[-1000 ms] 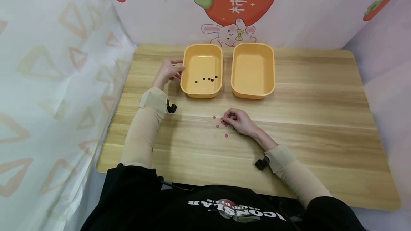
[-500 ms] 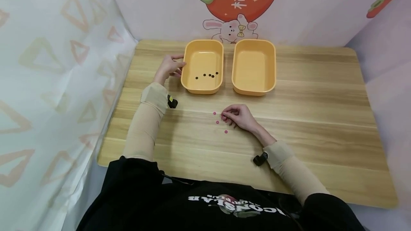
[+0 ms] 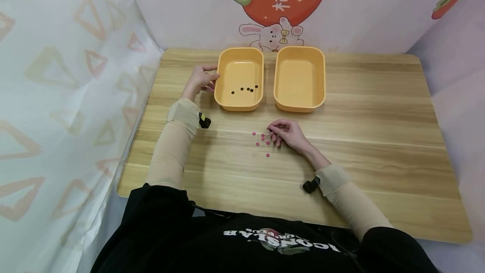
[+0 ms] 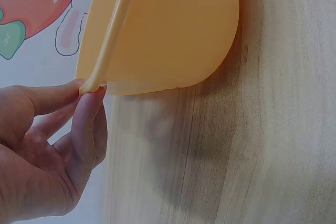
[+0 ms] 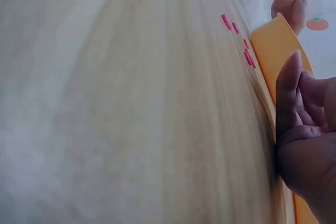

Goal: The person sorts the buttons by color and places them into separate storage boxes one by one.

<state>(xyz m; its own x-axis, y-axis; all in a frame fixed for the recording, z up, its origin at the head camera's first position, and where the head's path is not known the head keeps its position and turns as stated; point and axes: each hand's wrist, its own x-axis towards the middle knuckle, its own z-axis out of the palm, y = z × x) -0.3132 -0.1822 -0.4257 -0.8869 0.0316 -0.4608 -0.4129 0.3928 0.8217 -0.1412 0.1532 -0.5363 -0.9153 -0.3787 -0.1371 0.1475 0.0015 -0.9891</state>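
My left hand (image 3: 198,81) pinches the left rim of an orange-yellow plastic box (image 3: 239,70) between thumb and fingers; the left wrist view shows the grip on the rim (image 4: 94,80) closely. Several small dark discs (image 3: 233,92) lie on that box's floor. In front of the boxes, my right hand (image 3: 291,134) is just above the table, thumb and forefinger together. A small dark disc (image 3: 270,129) seems to be pinched at their tips, though the right wrist view hides it behind the fingers. Several flat pink discs (image 3: 257,144) lie on the table just left of this hand.
A second orange-yellow box (image 3: 299,79) stands right of the first, a narrow gap between them, nothing seen inside. Both are near the back edge of the wooden table (image 3: 379,138). A printed cloth (image 3: 360,12) hangs behind, another (image 3: 75,96) on the left.
My right hand has drawn slightly right and back from the pink discs, uncovering several of them, with something dark at its fingertips. My left hand stays on the box rim.
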